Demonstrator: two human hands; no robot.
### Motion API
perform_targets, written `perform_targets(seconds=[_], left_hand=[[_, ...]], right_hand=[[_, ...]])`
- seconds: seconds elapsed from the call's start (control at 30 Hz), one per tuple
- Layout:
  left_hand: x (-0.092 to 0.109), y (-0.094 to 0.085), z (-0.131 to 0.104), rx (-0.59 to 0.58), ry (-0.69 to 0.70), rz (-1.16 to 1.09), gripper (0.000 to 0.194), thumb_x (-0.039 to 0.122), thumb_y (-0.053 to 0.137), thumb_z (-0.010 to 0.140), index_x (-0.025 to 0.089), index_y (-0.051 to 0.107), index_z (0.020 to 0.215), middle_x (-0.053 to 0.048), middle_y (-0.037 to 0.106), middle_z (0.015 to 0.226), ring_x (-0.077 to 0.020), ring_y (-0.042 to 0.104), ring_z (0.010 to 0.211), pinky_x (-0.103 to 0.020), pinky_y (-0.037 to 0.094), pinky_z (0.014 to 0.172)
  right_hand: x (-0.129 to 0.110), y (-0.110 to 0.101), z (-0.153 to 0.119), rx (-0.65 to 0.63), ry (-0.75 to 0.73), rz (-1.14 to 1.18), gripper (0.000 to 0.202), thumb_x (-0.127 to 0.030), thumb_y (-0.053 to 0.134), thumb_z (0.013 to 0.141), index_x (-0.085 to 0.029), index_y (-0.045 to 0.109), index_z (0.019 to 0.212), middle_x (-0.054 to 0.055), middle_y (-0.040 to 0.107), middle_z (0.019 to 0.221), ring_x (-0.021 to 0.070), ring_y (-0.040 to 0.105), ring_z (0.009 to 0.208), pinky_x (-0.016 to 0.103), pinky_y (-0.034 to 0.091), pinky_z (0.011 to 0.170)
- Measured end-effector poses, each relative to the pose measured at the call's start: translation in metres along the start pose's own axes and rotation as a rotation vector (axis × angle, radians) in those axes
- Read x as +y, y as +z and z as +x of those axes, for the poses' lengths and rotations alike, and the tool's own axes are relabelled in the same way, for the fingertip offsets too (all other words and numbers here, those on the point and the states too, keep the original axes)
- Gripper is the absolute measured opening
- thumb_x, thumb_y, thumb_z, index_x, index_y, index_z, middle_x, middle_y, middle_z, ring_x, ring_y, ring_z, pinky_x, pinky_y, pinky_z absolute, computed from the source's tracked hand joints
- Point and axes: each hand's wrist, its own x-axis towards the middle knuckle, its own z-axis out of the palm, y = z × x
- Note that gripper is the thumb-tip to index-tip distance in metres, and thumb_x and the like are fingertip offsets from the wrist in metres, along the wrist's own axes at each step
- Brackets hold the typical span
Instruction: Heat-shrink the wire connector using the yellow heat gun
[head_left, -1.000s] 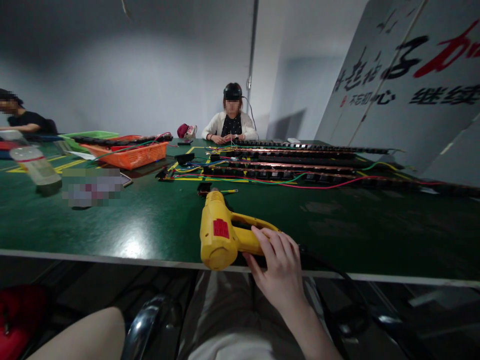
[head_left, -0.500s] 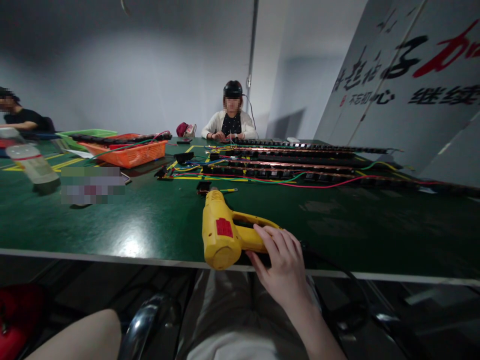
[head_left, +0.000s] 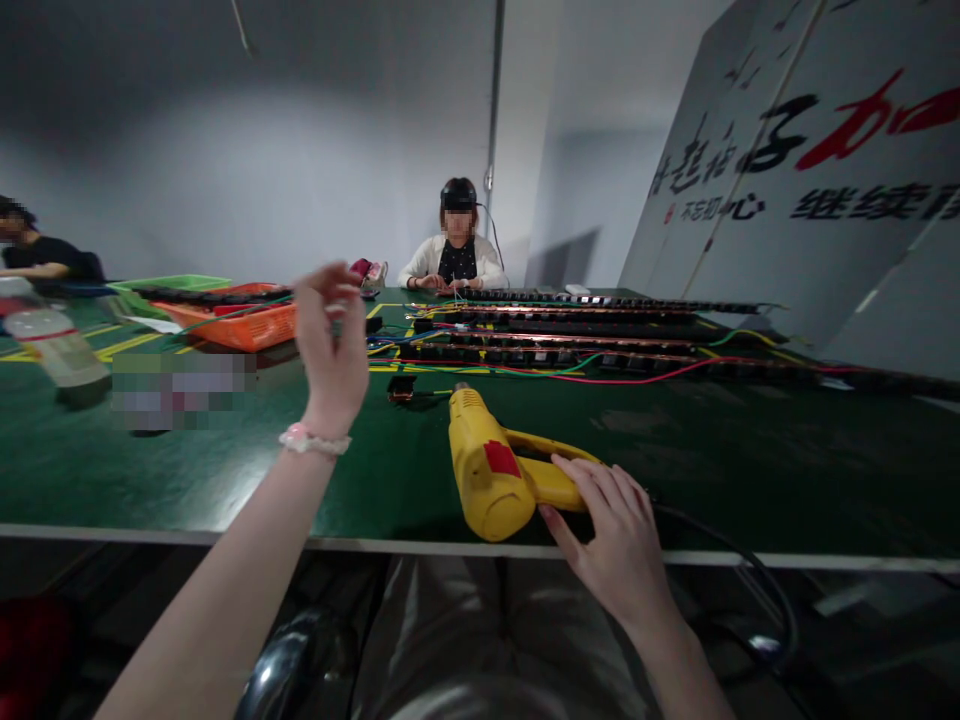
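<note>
A yellow heat gun (head_left: 491, 465) with a red label lies on the green table (head_left: 712, 450) near its front edge, nozzle pointing away from me. My right hand (head_left: 611, 535) rests over the gun's handle, fingers curled on it. My left hand (head_left: 330, 345) is raised above the table to the left of the gun, fingers loosely bent, nothing visible in it. A pale bead bracelet sits on that wrist. A black cord (head_left: 742, 570) runs from the gun's handle off the table edge to the right.
Long black and copper strips with coloured wires (head_left: 600, 340) lie across the table's far half. An orange basket (head_left: 240, 320) and a green tray stand at back left, a plastic bottle (head_left: 52, 345) at far left. One person sits opposite, another at far left. A white signboard leans at right.
My left arm has come up from below the table and now hangs over it. The view has shifted left, so the heat gun and my right hand appear further right.
</note>
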Motion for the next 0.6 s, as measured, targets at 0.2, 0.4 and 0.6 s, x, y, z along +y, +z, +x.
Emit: perform_targets(seconds=[0.2, 0.4, 0.6], left_hand=[[-0.067, 0.044, -0.061, -0.595, -0.295, 0.229, 0.019, 0.022, 0.055, 0.084, 0.017, 0.063, 0.1, -0.011, 0.067, 0.103, -0.0265, 0.062, 0.101, -0.043, 0.047, 0.093], [-0.084, 0.037, -0.069, -0.602, -0.36, 0.224, 0.024, 0.024, 0.05, 0.087, 0.017, 0.066, 0.103, -0.009, 0.071, 0.101, -0.0247, 0.066, 0.095, -0.037, 0.049, 0.089], [-0.082, 0.04, -0.071, -0.591, -0.391, 0.222, 0.026, 0.026, 0.05, 0.087, 0.018, 0.067, 0.104, -0.008, 0.072, 0.102, -0.0237, 0.066, 0.094, -0.035, 0.05, 0.088]], right_hand=[[0.002, -0.005, 0.018, -0.089, 0.04, 0.014, 0.034, -0.043, 0.038, 0.096, -0.02, 0.063, 0.101, 0.003, 0.068, 0.091, 0.018, 0.061, 0.086, 0.032, 0.038, 0.081], [-0.011, 0.004, 0.039, -0.161, 0.062, -0.049, 0.043, -0.04, 0.035, 0.098, -0.02, 0.054, 0.064, 0.002, 0.063, 0.064, 0.0159, 0.057, 0.061, 0.031, 0.031, 0.067], [-0.043, 0.01, 0.043, -0.2, 0.045, -0.042, 0.045, -0.04, 0.029, 0.099, -0.019, 0.056, 0.07, 0.004, 0.063, 0.066, 0.0165, 0.058, 0.065, 0.031, 0.028, 0.066]])
